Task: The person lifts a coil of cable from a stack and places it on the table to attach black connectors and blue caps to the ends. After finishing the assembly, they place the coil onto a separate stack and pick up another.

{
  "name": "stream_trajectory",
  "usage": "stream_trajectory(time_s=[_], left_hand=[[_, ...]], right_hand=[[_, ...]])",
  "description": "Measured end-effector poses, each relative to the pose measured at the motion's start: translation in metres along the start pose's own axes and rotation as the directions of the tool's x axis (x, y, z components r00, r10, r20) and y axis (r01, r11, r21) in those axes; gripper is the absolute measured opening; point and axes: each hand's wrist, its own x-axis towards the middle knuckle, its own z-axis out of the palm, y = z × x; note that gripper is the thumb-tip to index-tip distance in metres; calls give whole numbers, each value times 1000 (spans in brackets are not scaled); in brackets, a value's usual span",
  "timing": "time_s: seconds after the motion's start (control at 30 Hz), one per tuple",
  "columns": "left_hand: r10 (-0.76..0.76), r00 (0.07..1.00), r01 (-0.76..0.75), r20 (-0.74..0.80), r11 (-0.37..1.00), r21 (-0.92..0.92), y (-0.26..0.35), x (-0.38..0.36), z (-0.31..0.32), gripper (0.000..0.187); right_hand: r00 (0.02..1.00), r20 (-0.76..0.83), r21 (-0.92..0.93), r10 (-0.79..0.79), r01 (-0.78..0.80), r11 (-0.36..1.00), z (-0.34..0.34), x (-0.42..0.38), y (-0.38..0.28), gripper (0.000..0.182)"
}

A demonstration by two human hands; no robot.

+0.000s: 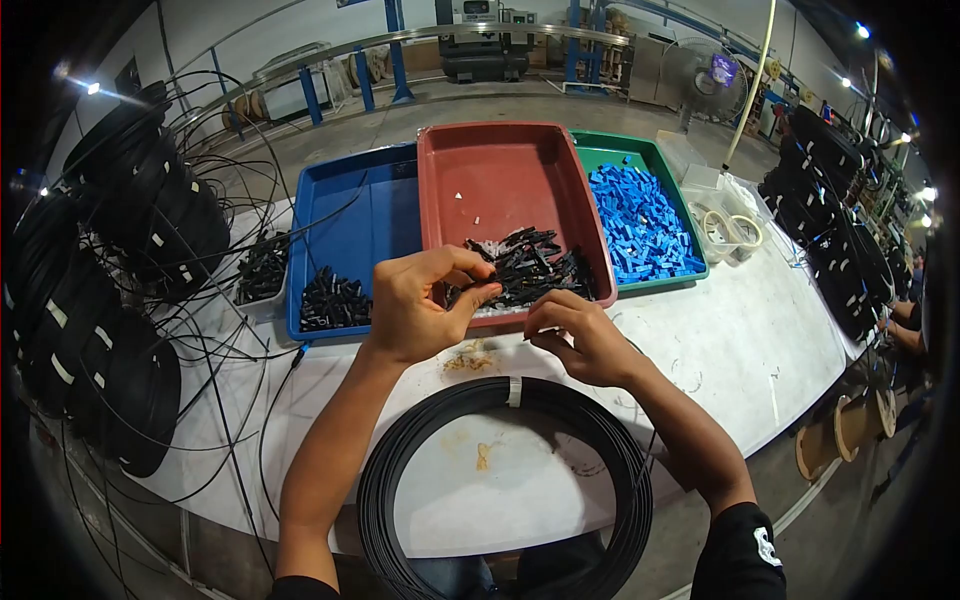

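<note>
My left hand [420,305] hovers at the front edge of the red tray [500,165], its thumb and fingers pinched on a small black plastic piece from the pile of black connectors [530,265]. My right hand [580,335] is just right of it, fingers curled and pinching the thin end of a black cable. A large coil of black cable [505,470], bound with a white tape band, lies on the white table [740,340] right in front of me, under both forearms.
A blue tray [350,215] with black parts sits left of the red one. A green tray [640,215] of blue parts is on the right, with tape rolls [735,228] beside it. Stacked black cable coils [110,290] crowd the left; more hang at the right [840,240].
</note>
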Motion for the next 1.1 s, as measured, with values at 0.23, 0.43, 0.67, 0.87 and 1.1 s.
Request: stream_trajectory(time_s=[0.23, 0.43, 0.67, 0.87, 1.1], left_hand=[[42, 996, -48, 74, 995, 87, 6, 0, -2, 17], [-22, 986, 20, 167, 1000, 9, 14, 2, 1, 17], [-32, 960, 34, 276, 999, -4, 18, 2, 1, 16], [-38, 954, 44, 298, 999, -15, 17, 1, 1, 16], [-31, 966, 58, 258, 993, -99, 16, -3, 9, 16]], right_hand=[[950, -264, 211, 165, -110, 971, -5, 0, -15, 9], [939, -340, 189, 48, 18, 982, -10, 0, -16, 12], [933, -344, 204, 105, -35, 978, -9, -1, -23, 9], [949, -314, 53, 36, -20, 998, -16, 0, -29, 14], [922, -380, -30, -72, 66, 997, -15, 2, -29, 16]])
